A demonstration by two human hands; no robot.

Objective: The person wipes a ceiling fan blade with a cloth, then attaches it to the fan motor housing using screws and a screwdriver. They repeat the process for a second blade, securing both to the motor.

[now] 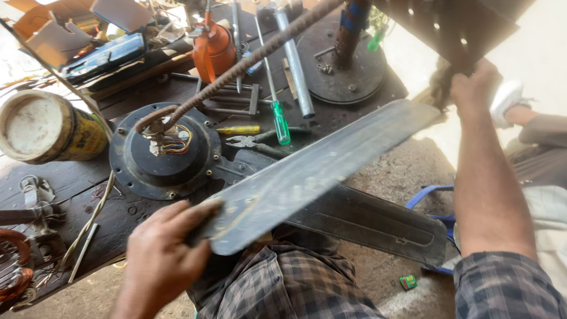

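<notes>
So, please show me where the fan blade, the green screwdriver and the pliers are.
fan blade [319, 168]: head view, middle of its flat grey face.
green screwdriver [281, 127]: head view, on its green handle.
pliers [243, 141]: head view, on the metal head near the joint.

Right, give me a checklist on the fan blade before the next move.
1. Left hand grips the fan blade at its mounting end: ok.
2. Right hand on the blade: not ok, it is raised to a dark perforated panel.
3. Blade off the motor housing: ok, held above it.
4. Second blade attached to the housing: cannot tell.
5. Screwdriver and pliers lie on the bench: ok.
</notes>
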